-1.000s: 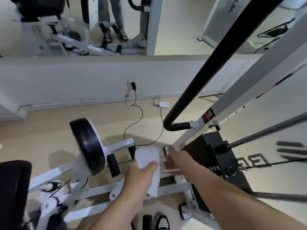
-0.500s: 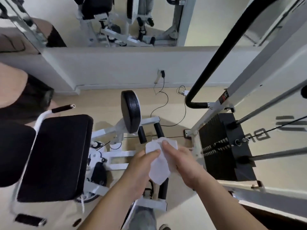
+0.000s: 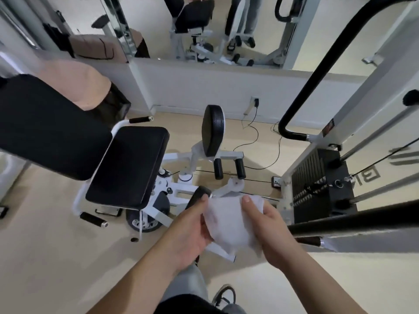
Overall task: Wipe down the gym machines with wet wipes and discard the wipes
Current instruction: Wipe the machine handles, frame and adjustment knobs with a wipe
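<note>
The wet wipe (image 3: 229,220) hangs in the air between both hands, low in the middle of the view, above the white frame of the gym machine (image 3: 226,154) and touching neither it nor the floor (image 3: 56,257). It is white, crumpled and partly spread out.

The left hand (image 3: 190,227) grips the wipe's left edge, with the thumb lying on top and the fingers (image 3: 205,235) curled underneath. The right hand (image 3: 272,230) holds the right side the same way: its thumb presses down on the upper face, and its fingers are wrapped behind the cloth, mostly hidden.

The machine stands on the floor close to the foot of the far wall. Its black seat pad (image 3: 129,168) lies to the left of the hands. A round black pad (image 3: 213,130) stands upright beyond them, and two short foam rollers (image 3: 229,169) sit just below that pad. To the right is the black weight stack (image 3: 317,189), with a curved black handle bar (image 3: 293,135) rising above it.

A thin cable (image 3: 256,141) trails across the floor from a wall socket (image 3: 255,101). A mirror (image 3: 204,26) on the far wall reflects the machine. At the bottom edge of the view, one shoe (image 3: 224,295) shows on the floor.
</note>
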Demonstrator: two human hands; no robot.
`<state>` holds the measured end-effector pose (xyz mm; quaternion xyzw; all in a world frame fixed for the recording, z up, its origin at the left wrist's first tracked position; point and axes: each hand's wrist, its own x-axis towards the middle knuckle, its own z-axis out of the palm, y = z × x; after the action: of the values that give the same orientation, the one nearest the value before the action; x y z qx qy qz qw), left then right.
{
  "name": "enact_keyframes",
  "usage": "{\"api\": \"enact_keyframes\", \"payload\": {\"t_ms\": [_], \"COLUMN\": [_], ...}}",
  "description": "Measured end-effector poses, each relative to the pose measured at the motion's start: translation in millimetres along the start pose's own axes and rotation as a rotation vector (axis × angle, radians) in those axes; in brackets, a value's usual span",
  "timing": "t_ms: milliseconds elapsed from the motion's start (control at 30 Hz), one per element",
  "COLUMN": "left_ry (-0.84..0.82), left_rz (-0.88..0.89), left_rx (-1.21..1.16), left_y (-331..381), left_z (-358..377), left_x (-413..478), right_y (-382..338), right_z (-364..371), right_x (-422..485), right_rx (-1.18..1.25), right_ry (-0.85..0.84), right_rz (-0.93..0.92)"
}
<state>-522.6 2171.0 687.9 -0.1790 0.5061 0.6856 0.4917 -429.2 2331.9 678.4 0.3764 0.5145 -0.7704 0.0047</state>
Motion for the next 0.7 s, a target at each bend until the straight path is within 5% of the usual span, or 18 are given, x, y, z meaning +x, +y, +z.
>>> {"api": "enact_keyframes", "payload": {"t_ms": [200, 300, 700], "left_ry": [-0.062, 0.005, 0.082], "left_rz": [-0.099, -0.010, 0.073], "left_rx": [-0.118, -0.070, -0.057], "left_y": [-13.0, -6.3, 86.8], "left_z": [-25.9, -55.2, -294.2], "left_x": [-34.3, -38.3, -71.5], "right_y": [19.2, 31.3, 121.8], "right_z": [63.8, 95.4, 295.1], "right_x": [-22.7, -21.8, 8.3], "right_rx": [0.049, 0.017, -0.121], "right_ry": [-0.046, 0.001, 0.107], "right_rz": [0.067, 0.046, 0.089]}}
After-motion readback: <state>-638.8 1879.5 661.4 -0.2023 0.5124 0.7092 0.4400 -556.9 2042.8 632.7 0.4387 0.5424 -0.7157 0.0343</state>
